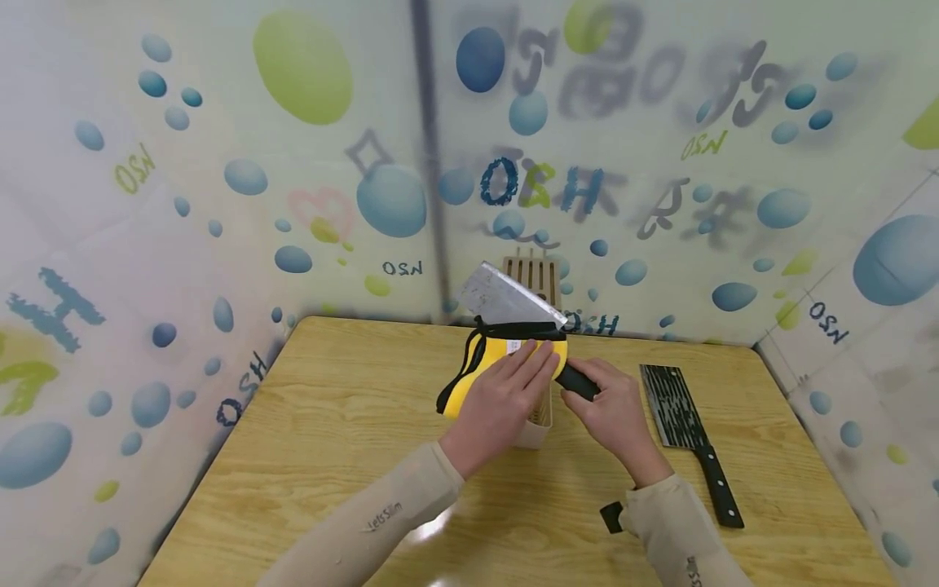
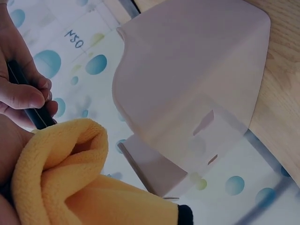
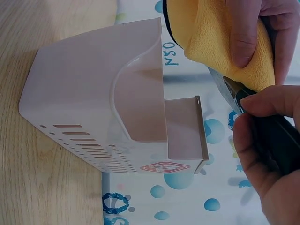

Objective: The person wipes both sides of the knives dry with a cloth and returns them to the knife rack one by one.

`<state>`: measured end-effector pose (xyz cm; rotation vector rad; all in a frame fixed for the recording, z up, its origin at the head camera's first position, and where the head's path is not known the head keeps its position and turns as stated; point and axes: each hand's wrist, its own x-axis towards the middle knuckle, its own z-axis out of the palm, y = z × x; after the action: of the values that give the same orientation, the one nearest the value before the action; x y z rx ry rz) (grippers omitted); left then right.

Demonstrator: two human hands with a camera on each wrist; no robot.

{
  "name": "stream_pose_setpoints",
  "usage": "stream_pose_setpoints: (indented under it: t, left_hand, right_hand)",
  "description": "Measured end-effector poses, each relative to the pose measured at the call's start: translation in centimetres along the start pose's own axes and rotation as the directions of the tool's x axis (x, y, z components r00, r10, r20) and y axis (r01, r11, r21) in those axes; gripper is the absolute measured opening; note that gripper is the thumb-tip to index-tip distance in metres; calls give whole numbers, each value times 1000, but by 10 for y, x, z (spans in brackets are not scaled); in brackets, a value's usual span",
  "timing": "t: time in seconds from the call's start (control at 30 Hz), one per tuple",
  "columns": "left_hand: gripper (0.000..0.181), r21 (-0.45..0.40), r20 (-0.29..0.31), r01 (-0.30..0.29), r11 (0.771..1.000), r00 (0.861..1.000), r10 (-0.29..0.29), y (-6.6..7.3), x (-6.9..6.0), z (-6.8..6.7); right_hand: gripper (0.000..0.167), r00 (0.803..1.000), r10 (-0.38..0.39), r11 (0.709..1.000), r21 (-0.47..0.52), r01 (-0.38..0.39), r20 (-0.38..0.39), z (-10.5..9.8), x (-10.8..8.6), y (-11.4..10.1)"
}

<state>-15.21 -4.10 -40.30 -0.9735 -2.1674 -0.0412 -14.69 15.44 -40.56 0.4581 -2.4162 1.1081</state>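
My right hand (image 1: 614, 408) grips the black handle (image 1: 578, 381) of a cleaver, whose grey blade (image 1: 502, 297) points up and left. A yellow cloth (image 1: 458, 395) with black edging is wrapped against the blade's lower part. My left hand (image 1: 499, 403) holds the cloth, fingers extended over its front; in the right wrist view the left thumb and fingers (image 3: 244, 37) pinch the folded cloth (image 3: 211, 42) by the handle. The left wrist view has the cloth (image 2: 93, 187) bunched, beside the right hand (image 2: 21, 89). The cloth hides part of the blade.
A pale slotted holder (image 1: 531, 438) stands on the wooden table (image 1: 352, 456) behind and below the hands; its open top shows in the right wrist view. Another cleaver (image 1: 673, 408), with a black-patterned blade, lies at the right. Printed sheets rise around the table's back and sides.
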Motion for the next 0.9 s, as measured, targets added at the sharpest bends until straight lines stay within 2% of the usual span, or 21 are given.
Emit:
stream_pose_setpoints:
  t: [0.33, 0.7, 0.9]
  left_hand:
    - [46, 11, -25, 23, 1000, 999, -23, -10, 1, 4]
    - [48, -18, 20, 60, 998, 998, -59, -22, 1, 2]
    - [49, 7, 37, 58, 998, 998, -58, -28, 2, 3]
  right_hand:
    - [39, 999, -44, 999, 0, 44, -13, 1, 0, 2]
    - [40, 998, -60, 998, 1, 60, -23, 0, -1, 2]
    - [40, 996, -82, 997, 8, 82, -31, -1, -1, 3]
